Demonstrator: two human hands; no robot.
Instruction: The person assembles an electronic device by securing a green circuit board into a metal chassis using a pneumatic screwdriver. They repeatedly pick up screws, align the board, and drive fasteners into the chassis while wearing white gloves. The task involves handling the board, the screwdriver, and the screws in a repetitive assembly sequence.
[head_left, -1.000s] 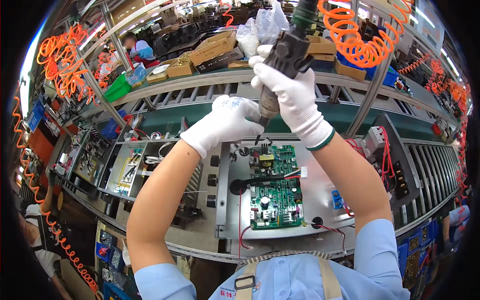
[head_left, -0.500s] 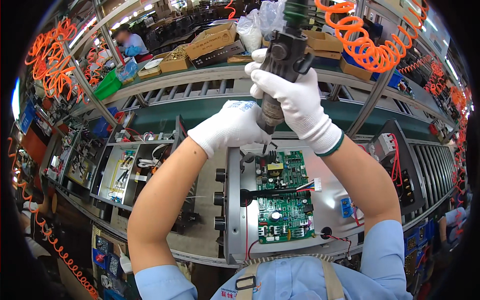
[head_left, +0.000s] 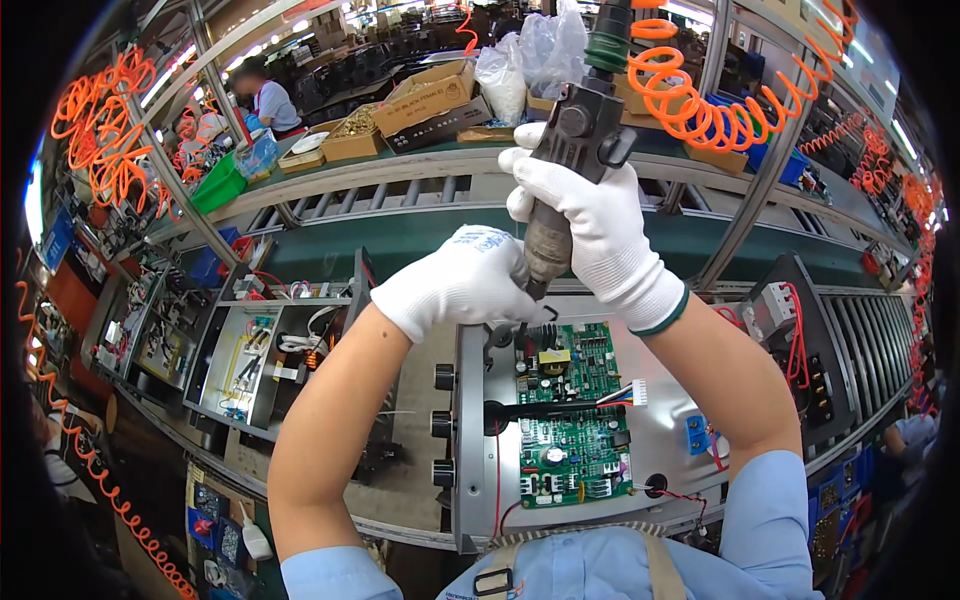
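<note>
My right hand (head_left: 600, 215) is in a white knit glove, wrapped round the dark body of a power screwdriver (head_left: 550, 240). The tool leans, its nose pointing down. At its lower end my left hand (head_left: 465, 275), also gloved, is closed with the fingers curled about the nose and bit. Those fingers hide most of the bit. Just below them lies the upper left corner of a metal chassis (head_left: 650, 465), beside its front panel (head_left: 470, 460) with black knobs (head_left: 442, 424). A green circuit board (head_left: 575, 440) sits inside, crossed by a black cable with a white connector (head_left: 640, 392).
Another open chassis (head_left: 245, 350) stands to the left, and a dark panel with red wires (head_left: 800, 340) to the right. Beyond runs a green conveyor (head_left: 430, 232). Cardboard boxes (head_left: 425, 105) fill the shelf behind it. Orange coiled hoses (head_left: 690, 110) hang overhead. A co-worker (head_left: 272, 105) is at the far left.
The chassis and board appear slightly lower in the picture. The screwdriver has shifted a little right relative to the view, with both hands staying at it.
</note>
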